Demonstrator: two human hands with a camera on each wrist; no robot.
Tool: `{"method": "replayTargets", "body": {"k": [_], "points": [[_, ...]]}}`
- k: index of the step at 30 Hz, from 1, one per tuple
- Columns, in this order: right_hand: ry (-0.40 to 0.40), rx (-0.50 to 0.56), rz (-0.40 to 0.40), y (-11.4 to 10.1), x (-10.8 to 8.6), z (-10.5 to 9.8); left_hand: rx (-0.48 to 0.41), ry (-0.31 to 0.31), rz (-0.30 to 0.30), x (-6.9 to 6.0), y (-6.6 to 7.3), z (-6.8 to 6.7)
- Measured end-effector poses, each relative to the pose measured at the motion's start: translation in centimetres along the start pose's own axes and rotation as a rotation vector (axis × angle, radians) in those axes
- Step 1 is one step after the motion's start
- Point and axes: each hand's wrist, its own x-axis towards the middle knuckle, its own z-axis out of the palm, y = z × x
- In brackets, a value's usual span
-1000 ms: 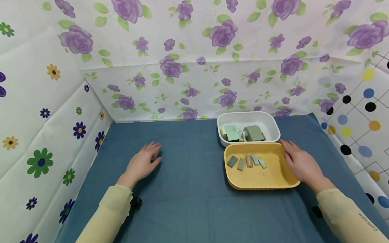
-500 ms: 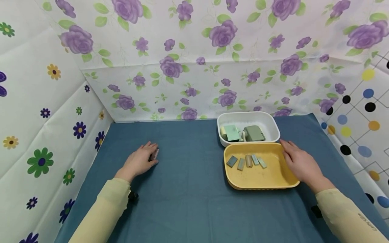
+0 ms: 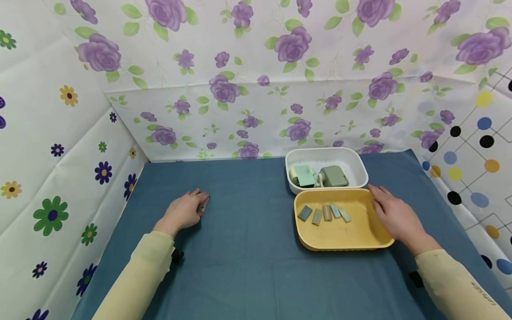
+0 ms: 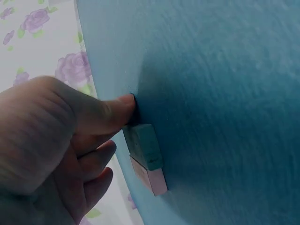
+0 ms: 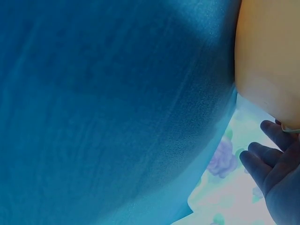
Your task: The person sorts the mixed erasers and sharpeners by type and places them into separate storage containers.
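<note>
In the head view, my left hand is low over the blue cloth at left, fingers bent. The left wrist view shows my thumb against the near end of a small teal-green block. A pale pink block lies against that block's other end. My index finger is mostly hidden there, and a dark patch under the thumb tip is unclear. At right, my right hand rests on the right rim of a yellow tray, its fingers loosely extended. Several small grey, tan and pale green blocks lie inside that tray.
Behind the yellow tray, touching it, stands a white tray holding a mint-green item and a grey-green boxy item. Flower-patterned sheeting encloses the back and left, dotted sheeting the right. Blue cloth covers the table.
My left hand has shifted slightly left, and its thumb has drawn in toward the blocks, which stay about where they were. The right hand and both trays have not moved.
</note>
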Motion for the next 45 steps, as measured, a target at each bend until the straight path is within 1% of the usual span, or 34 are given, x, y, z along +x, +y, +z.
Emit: {"method": "replayTargets", "body": {"k": [4,16,25,33,38,45], "points": [[0.012,-0.003,-0.008,0.11,-0.05,0.16,0.016,0.017,0.002,0.03,0.21,-0.04],[0.029,-0.004,-0.014,0.15,-0.05,0.2,0.03,0.041,-0.032,0.19,0.33,-0.1],[0.016,-0.005,-0.007,0.05,-0.01,0.12,0.011,0.056,-0.024,0.5,0.23,-0.02],[0.013,-0.005,-0.006,0.08,-0.04,0.07,0.019,0.097,-0.013,0.58,-0.03,0.38],[0.006,-0.003,-0.003,0.12,-0.08,0.02,0.021,0.115,-0.005,0.45,0.07,0.43],[0.011,-0.006,-0.005,0.02,-0.06,0.02,0.027,0.112,-0.014,0.32,0.17,0.5]]}}
